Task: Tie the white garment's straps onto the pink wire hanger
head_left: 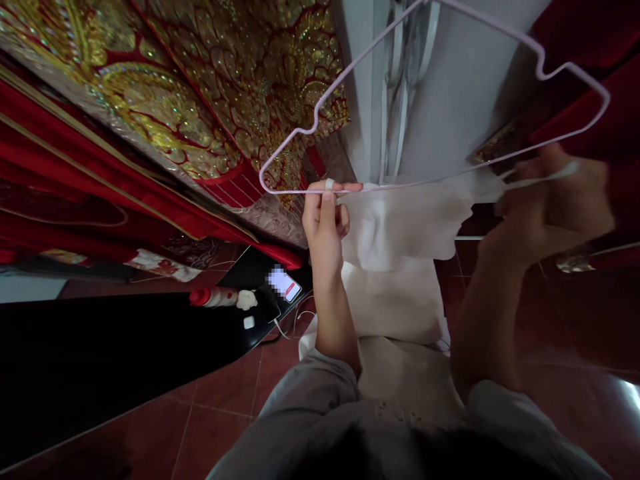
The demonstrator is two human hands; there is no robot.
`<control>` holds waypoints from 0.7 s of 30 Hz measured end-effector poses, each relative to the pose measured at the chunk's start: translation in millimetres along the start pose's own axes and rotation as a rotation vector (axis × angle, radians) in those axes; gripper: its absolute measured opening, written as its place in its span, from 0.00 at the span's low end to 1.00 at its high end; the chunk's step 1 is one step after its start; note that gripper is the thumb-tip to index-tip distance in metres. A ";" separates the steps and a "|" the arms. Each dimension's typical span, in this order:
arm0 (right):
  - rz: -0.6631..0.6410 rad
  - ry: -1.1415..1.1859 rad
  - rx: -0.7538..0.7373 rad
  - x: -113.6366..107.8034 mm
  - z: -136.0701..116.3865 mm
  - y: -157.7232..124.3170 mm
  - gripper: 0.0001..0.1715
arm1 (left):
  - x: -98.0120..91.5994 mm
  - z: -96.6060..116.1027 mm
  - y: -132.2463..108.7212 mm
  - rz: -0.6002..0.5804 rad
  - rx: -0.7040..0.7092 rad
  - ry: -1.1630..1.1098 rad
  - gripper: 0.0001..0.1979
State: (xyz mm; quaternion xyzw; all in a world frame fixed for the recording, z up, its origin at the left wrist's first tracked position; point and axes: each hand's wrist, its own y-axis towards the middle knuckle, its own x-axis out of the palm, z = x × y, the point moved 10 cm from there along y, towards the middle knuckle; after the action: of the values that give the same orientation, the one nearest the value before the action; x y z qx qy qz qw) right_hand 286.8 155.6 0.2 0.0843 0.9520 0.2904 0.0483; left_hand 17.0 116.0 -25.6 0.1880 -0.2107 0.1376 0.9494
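Observation:
A pale pink clothes hanger (367, 48) is held up in front of me, its long bottom bar running between my two hands. My left hand (327, 213) is closed around the left part of that bar, with a thin white loop around a finger. A white garment (395, 223) hangs below the bar and falls in layers toward my lap. My right hand (555, 200), smeared by motion, is at the bar's right part with its fingers closed on a white strap (563, 175). Whether this hand also touches the bar I cannot tell.
Red and gold sequined garments (175, 100) hang at the left, dark red cloth (580, 33) at the right. A black table (115, 353) at lower left bears a lit phone (289, 285), a red-capped bottle (213, 297) and a small white case (249, 323). Red tiles (220, 393) cover the floor.

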 end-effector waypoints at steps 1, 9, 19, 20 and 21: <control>-0.024 -0.013 -0.008 9.7 -5.8 -3.0 0.28 | 1.1 1.1 -0.4 -0.006 0.000 0.000 0.13; -0.135 -0.106 -0.032 37.6 -8.7 -26.6 0.36 | -26.7 5.3 -0.6 0.115 0.084 0.184 0.14; -0.217 -0.096 -0.002 43.2 -2.4 -29.9 0.31 | -98.5 79.6 14.9 0.358 0.632 0.462 0.12; -0.215 -0.093 0.000 43.4 -3.3 -30.3 0.30 | -85.9 82.0 23.6 0.241 0.614 0.472 0.14; -0.206 -0.093 0.001 42.9 -4.1 -30.6 0.29 | -71.6 83.2 31.8 0.129 0.585 0.497 0.17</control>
State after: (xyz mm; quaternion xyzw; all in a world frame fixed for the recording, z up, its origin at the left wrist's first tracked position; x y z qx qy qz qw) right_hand 240.1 136.4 -15.5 -0.0003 0.9524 0.2791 0.1222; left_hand -85.4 96.8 21.4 0.3982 0.0624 0.2927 0.8671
